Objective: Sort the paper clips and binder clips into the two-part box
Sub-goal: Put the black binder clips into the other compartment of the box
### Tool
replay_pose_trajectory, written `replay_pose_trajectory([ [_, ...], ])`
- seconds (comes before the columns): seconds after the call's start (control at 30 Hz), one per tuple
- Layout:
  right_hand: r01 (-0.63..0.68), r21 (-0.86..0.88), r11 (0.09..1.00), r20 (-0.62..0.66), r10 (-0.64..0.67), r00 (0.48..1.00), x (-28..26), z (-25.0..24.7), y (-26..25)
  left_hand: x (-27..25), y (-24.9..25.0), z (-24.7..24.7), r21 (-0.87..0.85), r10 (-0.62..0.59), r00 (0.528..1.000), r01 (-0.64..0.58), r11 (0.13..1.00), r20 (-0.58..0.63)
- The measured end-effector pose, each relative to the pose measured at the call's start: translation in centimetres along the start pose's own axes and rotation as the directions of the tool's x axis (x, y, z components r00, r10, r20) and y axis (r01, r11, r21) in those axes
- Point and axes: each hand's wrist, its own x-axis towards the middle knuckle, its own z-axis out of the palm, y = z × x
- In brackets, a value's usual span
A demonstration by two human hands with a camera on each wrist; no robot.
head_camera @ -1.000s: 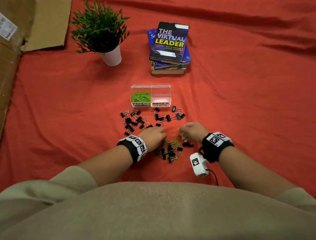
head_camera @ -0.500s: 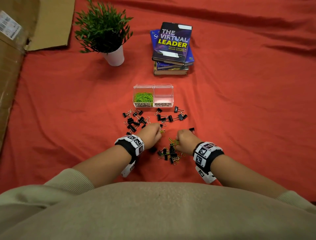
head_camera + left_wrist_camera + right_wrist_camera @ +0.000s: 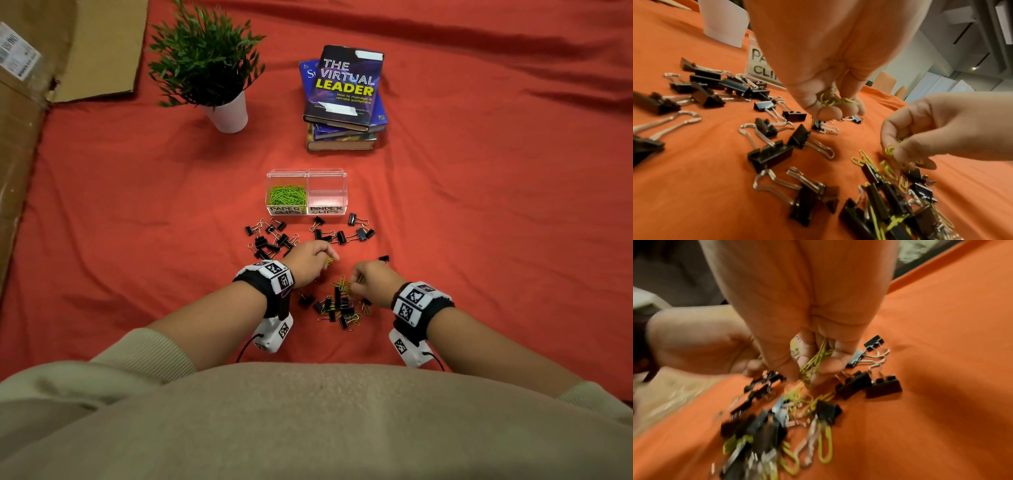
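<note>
**Fingers of both hands closed on green paper clips above the mixed pile**

Fingers (image 3: 830,112) of the left hand (image 3: 308,260) are curled around a small bunch of green paper clips (image 3: 831,99), held clear of the red cloth (image 3: 479,205). Right hand (image 3: 371,279) pinches more of the clips between thumb and fingertips (image 3: 828,366), strands trailing down to the mixed pile (image 3: 339,308) directly beneath; wrist view is blurred.

That pile, green clips tangled with black binder clips (image 3: 274,238), lies between the two wrists. More binder clips are scattered just beyond the left hand, up to the front of the two-part box (image 3: 344,178). Its left compartment, labelled PAPER CLIPS, holds green clips; nothing can be made out in the right one, labelled BINDER CLIPS.

Farther back stand a potted plant (image 3: 209,65) and a stack of books (image 3: 346,96). Cardboard (image 3: 20,137) lies at far left.
</note>
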Motion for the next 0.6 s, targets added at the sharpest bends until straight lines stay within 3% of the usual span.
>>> replay_pose_trajectory([
  [0.13, -0.102, 0.374, 0.922, 0.063, 0.085, 0.994, 0.2, -1.4, 1.1, 0.1, 0.0, 1.0, -0.035, -0.080, 0.997, 0.080, 0.996, 0.024],
  [0.23, -0.176, 0.567, 0.805, 0.122, 0.129, 0.984, 0.3, -2.0, 1.9, 0.0, 0.0, 2.0, 0.281, -0.037, 0.999, 0.038, 0.959, -0.006],
  [0.3, -0.207, 0.705, 0.678, 0.137, 0.156, 0.978, 0.1, -2.0, 1.9, 0.1, -0.2, 2.6, 0.446, 0.005, 1.000, 0.000, 0.895, -0.009],
  [0.37, -0.258, 0.841, 0.476, 0.177, 0.209, 0.962, 0.0, -2.0, 1.5, 0.2, -0.4, 3.2, 0.544, 0.039, 0.999, -0.032, 0.839, -0.001],
  [0.43, -0.301, 0.880, 0.367, 0.219, 0.248, 0.944, -0.1, -2.0, 1.4, 0.4, -0.6, 3.6, 0.607, 0.069, 0.997, -0.065, 0.792, 0.016],
  [0.5, -0.315, 0.858, 0.405, 0.218, 0.267, 0.939, 0.0, -1.8, 1.6, 0.5, -0.6, 3.7, 0.631, 0.076, 0.996, -0.083, 0.771, 0.038],
  [0.6, -0.284, 0.700, 0.656, 0.165, 0.239, 0.957, -0.2, -1.6, 2.0, 0.4, -0.7, 3.1, 0.614, 0.069, 0.995, -0.099, 0.783, 0.073],
])
